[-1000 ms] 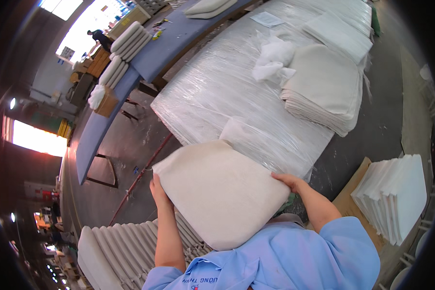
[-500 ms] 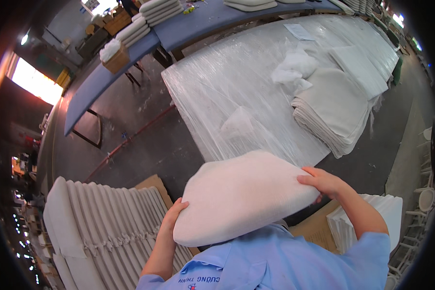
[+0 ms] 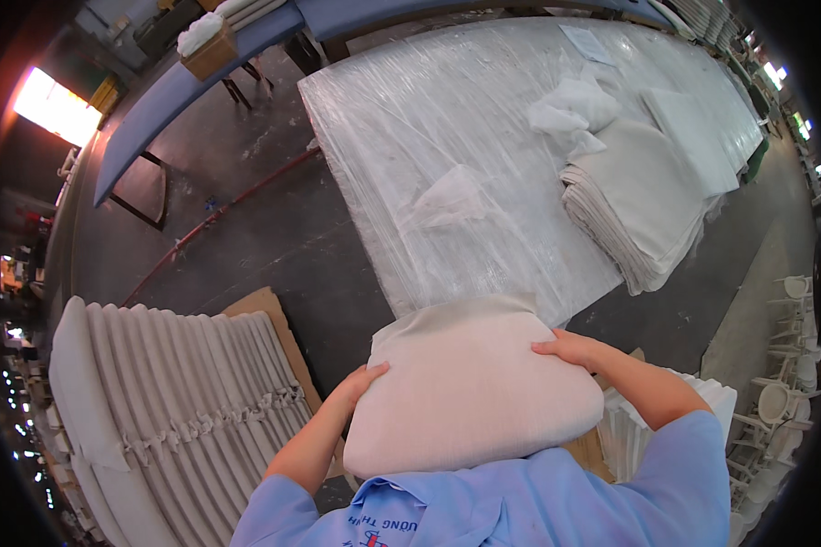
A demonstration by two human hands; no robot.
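A pale cream seat cushion (image 3: 470, 401) is held against the front of my blue shirt, its broad face up. My left hand (image 3: 365, 381) grips its left edge, thumb on top, and the fingers underneath are hidden. On the right side my right hand (image 3: 567, 350) clasps the edge the same way. A loose flap of the fabric cover (image 3: 456, 315) stands out along the cushion's far edge, over the near end of the film-wrapped worktable (image 3: 511, 246).
Cut fabric pieces (image 3: 634, 182) lie stacked on the worktable's right side, beside crumpled clear plastic (image 3: 575, 111). Covered cushions (image 3: 182, 383) stand in a row at my left, white foam pads (image 3: 622, 438) at my right. A blue table (image 3: 160, 128) and white chairs (image 3: 775, 401) are farther off.
The cushion has turned and tilted, and a loose fabric flap now shows along its far edge. My left hand has moved up and right; my right hand slightly left.
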